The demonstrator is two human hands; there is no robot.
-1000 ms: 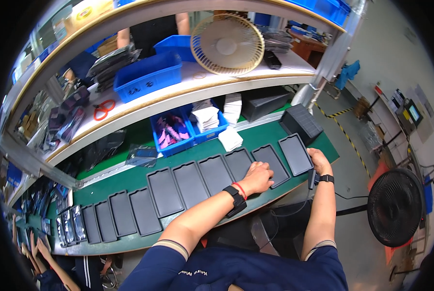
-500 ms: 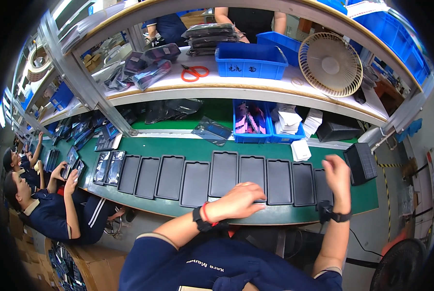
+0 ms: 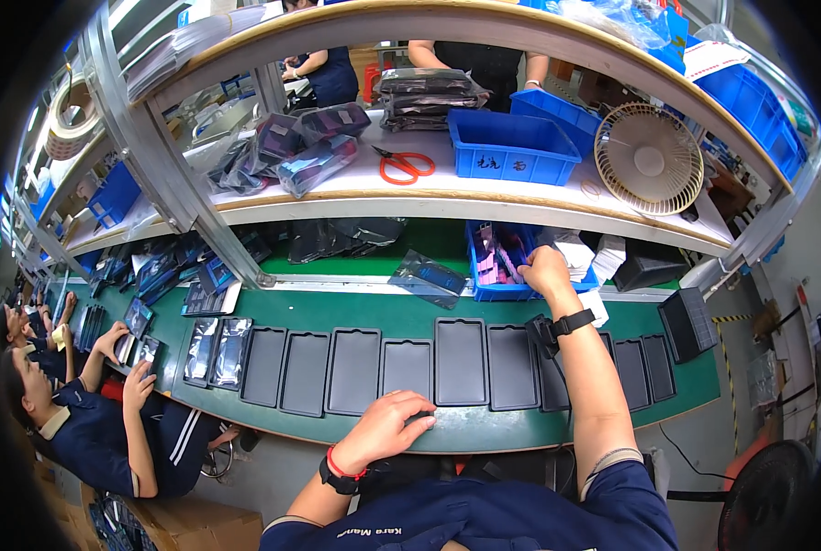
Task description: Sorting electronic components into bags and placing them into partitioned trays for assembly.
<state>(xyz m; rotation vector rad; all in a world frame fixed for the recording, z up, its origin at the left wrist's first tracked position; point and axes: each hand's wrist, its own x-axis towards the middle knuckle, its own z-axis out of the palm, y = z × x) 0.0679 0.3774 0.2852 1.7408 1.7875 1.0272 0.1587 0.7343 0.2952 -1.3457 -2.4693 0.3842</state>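
Note:
My left hand (image 3: pixel 390 425) rests palm down at the near edge of the green conveyor belt (image 3: pixel 355 310), its fingers curled beside a black tray (image 3: pixel 407 369). A row of black rectangular trays (image 3: pixel 460 361) runs along the belt in front of me. My right hand (image 3: pixel 545 269), with a black watch on its wrist, reaches forward into a blue bin (image 3: pixel 484 292) holding purple and white packets. Whether it grips anything there is hidden.
A shelf (image 3: pixel 484 197) above the belt holds red scissors (image 3: pixel 403 166), a blue crate (image 3: pixel 513 147), a small fan (image 3: pixel 647 158) and stacked bagged items (image 3: pixel 314 156). Other workers (image 3: pixel 80 413) sit at the left along the belt. A floor fan (image 3: pixel 764 505) stands at lower right.
My right hand left the trays on the belt and reached forward into the blue bin. The left hand slid back to the near belt edge. My view swung left.

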